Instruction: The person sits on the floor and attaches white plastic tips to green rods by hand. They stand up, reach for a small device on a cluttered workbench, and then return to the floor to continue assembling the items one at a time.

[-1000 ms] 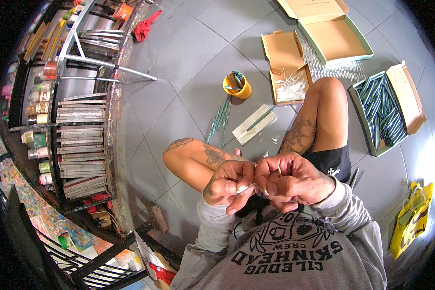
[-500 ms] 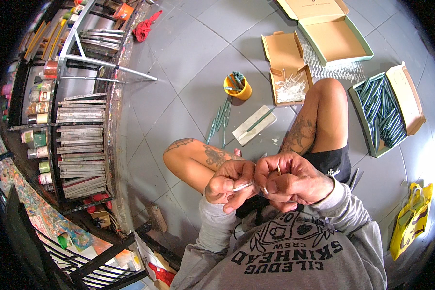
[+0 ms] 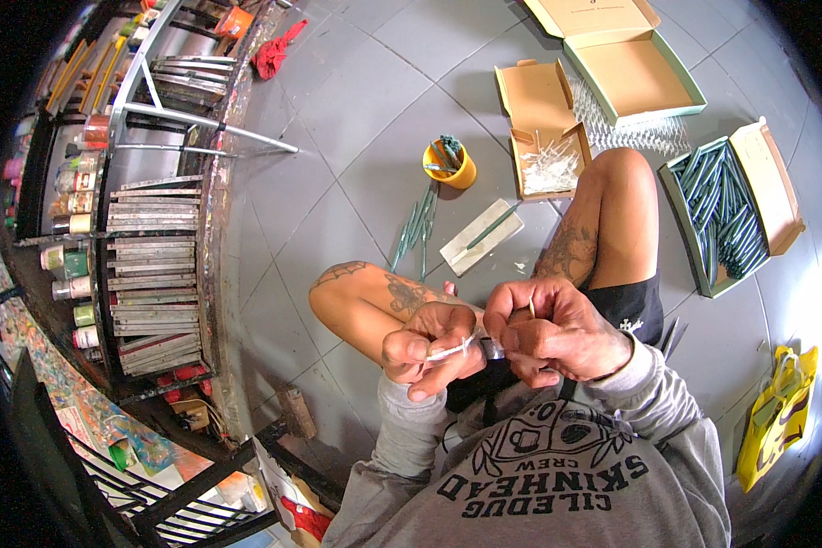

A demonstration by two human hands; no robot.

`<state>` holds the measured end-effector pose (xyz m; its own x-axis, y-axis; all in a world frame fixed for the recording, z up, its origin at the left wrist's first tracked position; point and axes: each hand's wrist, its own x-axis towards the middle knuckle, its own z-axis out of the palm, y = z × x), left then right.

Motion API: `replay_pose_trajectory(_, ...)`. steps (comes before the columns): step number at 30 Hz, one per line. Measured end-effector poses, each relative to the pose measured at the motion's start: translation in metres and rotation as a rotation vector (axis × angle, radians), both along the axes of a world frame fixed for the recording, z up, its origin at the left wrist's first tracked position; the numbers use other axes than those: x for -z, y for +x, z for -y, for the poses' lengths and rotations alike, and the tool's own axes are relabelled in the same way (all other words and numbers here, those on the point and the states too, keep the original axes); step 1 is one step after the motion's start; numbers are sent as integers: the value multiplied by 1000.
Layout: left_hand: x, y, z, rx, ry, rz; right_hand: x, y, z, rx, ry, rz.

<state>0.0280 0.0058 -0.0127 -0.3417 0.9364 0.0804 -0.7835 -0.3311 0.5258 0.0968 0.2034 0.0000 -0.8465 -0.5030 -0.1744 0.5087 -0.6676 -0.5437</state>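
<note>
While pinching a white strip (image 3: pixel 447 351) in left hand (image 3: pixel 438 321), pale sliver (image 3: pixel 532 309) in right hand (image 3: pixel 562 333) — apparently mid-adjustment — likely needs steadiness next.

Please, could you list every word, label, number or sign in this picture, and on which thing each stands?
Grey sweatshirt: large dark lettering; wording not copied here.
Black shorts: small white mark, too small to read.
Open box lid: faint print, too small to read.
Jars at left: labels too small to read.
</note>
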Motion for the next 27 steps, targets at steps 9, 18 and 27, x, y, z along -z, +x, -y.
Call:
replay_pose_trajectory(9, 4, -5, -5, 65, 168, -3, -1, -3, 0, 10, 91, -28)
replay_pose_trajectory(18, 15, -6, -6, 103, 326, 15, 3, -2, 2, 10, 80, -24)
replay_pose_trajectory(27, 10, -15, -4, 209, 337, -14, 4, -2, 3, 13, 61, -21)
